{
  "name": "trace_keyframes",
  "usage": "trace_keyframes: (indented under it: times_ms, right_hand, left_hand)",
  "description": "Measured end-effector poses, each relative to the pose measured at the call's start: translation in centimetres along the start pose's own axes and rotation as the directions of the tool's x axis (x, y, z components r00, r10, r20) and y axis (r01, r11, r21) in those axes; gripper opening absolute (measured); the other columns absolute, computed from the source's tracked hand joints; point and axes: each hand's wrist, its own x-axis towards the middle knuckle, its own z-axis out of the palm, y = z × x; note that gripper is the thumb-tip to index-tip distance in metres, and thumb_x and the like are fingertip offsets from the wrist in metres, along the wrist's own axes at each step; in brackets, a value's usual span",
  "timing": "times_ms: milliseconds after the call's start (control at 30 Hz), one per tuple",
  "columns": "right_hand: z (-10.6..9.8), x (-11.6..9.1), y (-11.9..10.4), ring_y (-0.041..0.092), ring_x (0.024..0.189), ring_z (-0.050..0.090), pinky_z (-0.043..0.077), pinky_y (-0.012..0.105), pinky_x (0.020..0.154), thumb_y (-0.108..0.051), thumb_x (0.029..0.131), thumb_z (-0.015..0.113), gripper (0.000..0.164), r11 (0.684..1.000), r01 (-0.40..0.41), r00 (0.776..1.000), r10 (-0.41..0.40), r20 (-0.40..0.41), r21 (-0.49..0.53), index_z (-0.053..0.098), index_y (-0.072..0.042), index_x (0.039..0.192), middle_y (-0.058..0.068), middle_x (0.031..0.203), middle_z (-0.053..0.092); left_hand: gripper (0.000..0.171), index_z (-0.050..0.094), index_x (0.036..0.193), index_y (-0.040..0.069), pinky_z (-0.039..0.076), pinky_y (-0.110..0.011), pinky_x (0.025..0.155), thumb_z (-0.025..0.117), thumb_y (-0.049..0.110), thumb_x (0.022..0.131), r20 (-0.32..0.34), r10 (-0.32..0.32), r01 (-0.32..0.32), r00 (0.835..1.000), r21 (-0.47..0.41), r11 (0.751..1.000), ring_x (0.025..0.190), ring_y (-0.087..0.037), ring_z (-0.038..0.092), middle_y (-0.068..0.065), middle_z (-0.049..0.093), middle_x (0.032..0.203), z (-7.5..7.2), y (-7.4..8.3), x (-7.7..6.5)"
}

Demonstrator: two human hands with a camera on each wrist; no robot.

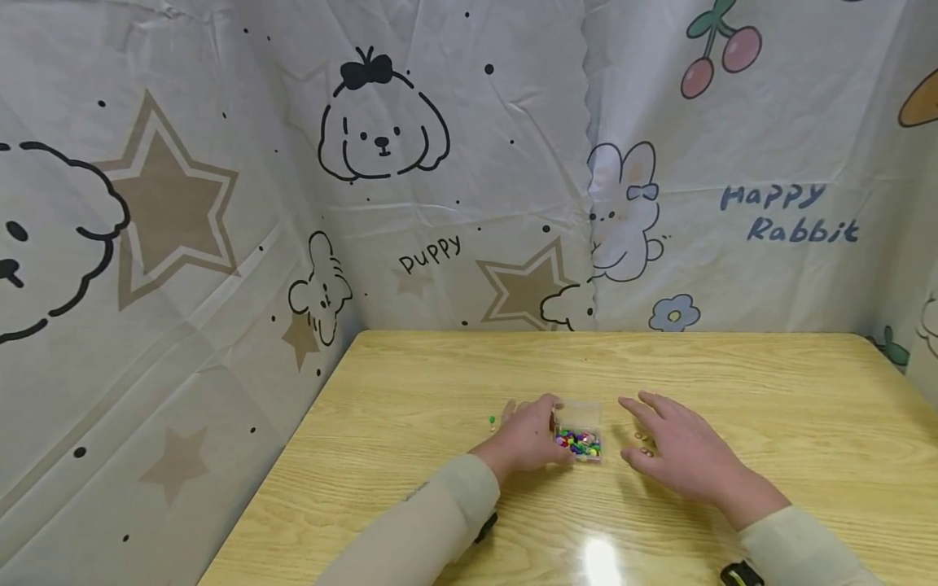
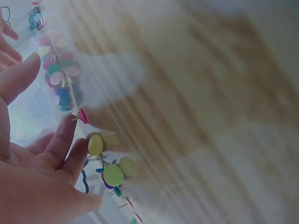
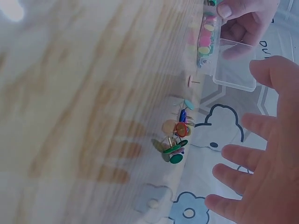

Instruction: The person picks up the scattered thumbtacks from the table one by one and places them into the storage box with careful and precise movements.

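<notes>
A small clear plastic box [image 1: 601,452] of colored thumbtacks [image 1: 579,443] lies on the table, its transparent lid [image 3: 238,79] folded back. My left hand [image 1: 523,435] holds the box at its left end, thumb on the near side and fingers around toward the lid. Right of the box, my right hand [image 1: 685,448] hovers with spread fingers and grips nothing. Some loose thumbtacks [image 3: 177,149] lie beneath and beside that hand. More loose thumbtacks [image 2: 112,175], with yellow and light green heads, lie beside the left fingers.
The wood-grain table [image 1: 440,366] meets printed cloth [image 1: 454,195] hanging behind it and at both sides. A green-headed thumbtack [image 1: 492,420] lies left of my left hand. A bright light reflection [image 1: 601,561] shows near the front.
</notes>
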Motion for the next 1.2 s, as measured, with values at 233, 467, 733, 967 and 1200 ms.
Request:
trace_keyframes:
  times_ms: [233,467,733,967,1200]
  right_hand:
    - [-0.1,0.1,-0.1,0.041,0.121,0.04,0.035,0.061,0.096,-0.044,0.085,0.065,0.066,1.0,-0.003,1.0,0.003,-0.003,0.003,0.044,-0.011,0.139,0.022,0.137,0.043]
    - [0.0,0.2,-0.1,0.036,0.116,0.045,0.038,0.058,0.095,-0.042,0.085,0.066,0.064,1.0,-0.008,1.0,0.008,0.005,0.016,0.046,-0.011,0.137,0.016,0.13,0.051]
    - [0.3,0.4,0.3,0.031,0.105,0.053,0.044,0.055,0.089,-0.034,0.086,0.066,0.049,0.998,-0.039,0.999,0.038,0.031,0.04,0.055,-0.009,0.127,0.01,0.117,0.058]
    - [0.5,0.9,1.2,0.03,0.098,0.055,0.047,0.055,0.084,-0.027,0.088,0.064,0.03,0.993,-0.109,0.989,0.104,0.105,0.044,0.064,-0.008,0.112,0.007,0.107,0.06]
    - [0.2,1.8,1.5,0.016,0.072,0.053,0.05,0.046,0.071,-0.022,0.088,0.062,0.017,0.988,-0.15,0.975,0.141,0.172,0.044,0.066,-0.008,0.099,0.002,0.087,0.058]
  left_hand:
    - [0.091,0.036,0.136,0.019,0.008,-0.044,0.113,0.088,0.038,0.064,-0.003,0.012,-0.012,1.0,-0.061,0.998,0.111,-0.01,0.049,0.007,0.061,0.112,0.2,0.3,0.2]
    - [0.075,0.044,0.123,0.025,0.04,-0.036,0.096,0.089,0.037,0.063,0.014,-0.035,0.037,0.999,-0.096,0.995,0.102,-0.011,0.044,0.01,0.057,0.108,0.2,0.6,0.2]
    - [0.077,0.044,0.124,0.025,0.046,-0.031,0.083,0.088,0.038,0.063,0.025,-0.058,0.061,0.998,-0.11,0.992,0.095,-0.008,0.047,0.007,0.055,0.109,0.4,0.7,0.1]
    - [0.084,0.041,0.127,0.021,0.046,-0.031,0.084,0.089,0.04,0.061,0.018,-0.057,0.058,0.998,-0.079,0.995,0.094,-0.008,0.047,0.007,0.055,0.106,0.6,0.8,0.3]
    - [0.089,0.039,0.128,0.019,0.046,-0.03,0.085,0.09,0.041,0.058,0.014,-0.058,0.059,0.998,-0.075,0.995,0.093,-0.008,0.046,0.007,0.054,0.104,0.6,0.6,0.4]
